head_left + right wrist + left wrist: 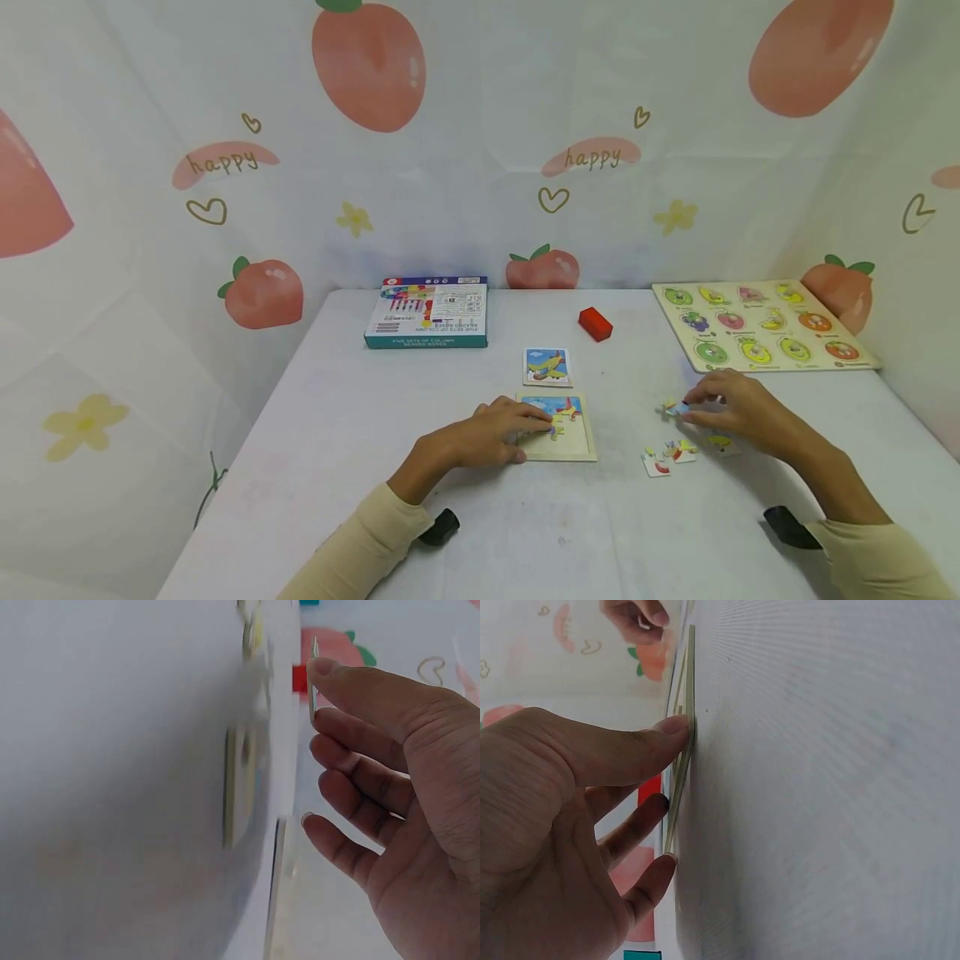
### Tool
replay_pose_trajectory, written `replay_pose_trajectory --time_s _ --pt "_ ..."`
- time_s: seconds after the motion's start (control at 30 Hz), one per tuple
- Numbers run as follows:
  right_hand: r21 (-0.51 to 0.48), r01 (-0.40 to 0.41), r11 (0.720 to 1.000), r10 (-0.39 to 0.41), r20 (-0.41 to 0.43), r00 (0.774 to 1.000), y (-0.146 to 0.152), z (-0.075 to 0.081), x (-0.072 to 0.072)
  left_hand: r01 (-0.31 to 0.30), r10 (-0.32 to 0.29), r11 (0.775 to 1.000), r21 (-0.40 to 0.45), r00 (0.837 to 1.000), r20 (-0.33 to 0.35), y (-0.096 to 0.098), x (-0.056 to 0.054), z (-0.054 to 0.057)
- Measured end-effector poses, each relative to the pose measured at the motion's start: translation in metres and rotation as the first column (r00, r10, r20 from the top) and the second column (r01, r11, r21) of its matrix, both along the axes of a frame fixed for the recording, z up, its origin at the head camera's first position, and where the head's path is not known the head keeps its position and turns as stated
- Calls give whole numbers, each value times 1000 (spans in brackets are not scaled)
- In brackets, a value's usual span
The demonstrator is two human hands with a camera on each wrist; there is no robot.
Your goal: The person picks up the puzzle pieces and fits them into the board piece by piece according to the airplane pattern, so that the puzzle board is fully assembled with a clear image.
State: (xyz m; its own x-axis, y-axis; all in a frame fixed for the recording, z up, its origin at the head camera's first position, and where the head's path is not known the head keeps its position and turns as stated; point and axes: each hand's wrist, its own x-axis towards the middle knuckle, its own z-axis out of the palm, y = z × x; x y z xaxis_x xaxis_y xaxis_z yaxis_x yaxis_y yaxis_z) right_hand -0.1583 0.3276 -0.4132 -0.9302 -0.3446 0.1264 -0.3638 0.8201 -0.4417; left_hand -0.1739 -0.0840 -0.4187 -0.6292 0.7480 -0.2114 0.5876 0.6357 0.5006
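Observation:
My left hand (491,435) rests on a wooden puzzle tray (581,446), fingers reaching over the pieces fitted along its top and middle. In the left wrist view the thumb touches the edge of the tray (691,682). A small jigsaw piece (313,694) is pinched between the thumb and index finger of my right hand (731,408), raised over the table; the other fingers curl loosely. Beside that hand lie several loose pieces (681,451) with yellow and red print. Just beyond the tray is an airplane picture card (547,367).
A flat boxed toy set (427,321) lies at the back left. A red block (596,324) sits behind the picture card. At the back right, a wooden fruit board (727,346) reaches the table's far edge. A printed cloth hangs behind.

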Motion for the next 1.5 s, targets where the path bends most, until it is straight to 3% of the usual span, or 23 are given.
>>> replay_pose_trajectory --time_s 0.33,0.6,0.77,1.27,1.5 --pt "5 -67 998 67 -1 998 -39 3 -9 6 -6 1000 1 1000 -5 0 -1 1" --pt "4 -95 995 94 84 992 -69 0 -15 1 -1 1000 -4 1000 -9 1 0 2" --pt "6 -160 987 159 75 984 -86 -3 -19 -6 6 1000 1 1000 -9 1 0 2" --pt "12 -248 969 247 76 966 -118 -10 -21 -2 2 1000 -1 1000 -4 1 -1 0" --pt "28 -244 969 240 103 965 -127 -10 -20 5 -5 1000 4 1000 -7 1 -2 -2"
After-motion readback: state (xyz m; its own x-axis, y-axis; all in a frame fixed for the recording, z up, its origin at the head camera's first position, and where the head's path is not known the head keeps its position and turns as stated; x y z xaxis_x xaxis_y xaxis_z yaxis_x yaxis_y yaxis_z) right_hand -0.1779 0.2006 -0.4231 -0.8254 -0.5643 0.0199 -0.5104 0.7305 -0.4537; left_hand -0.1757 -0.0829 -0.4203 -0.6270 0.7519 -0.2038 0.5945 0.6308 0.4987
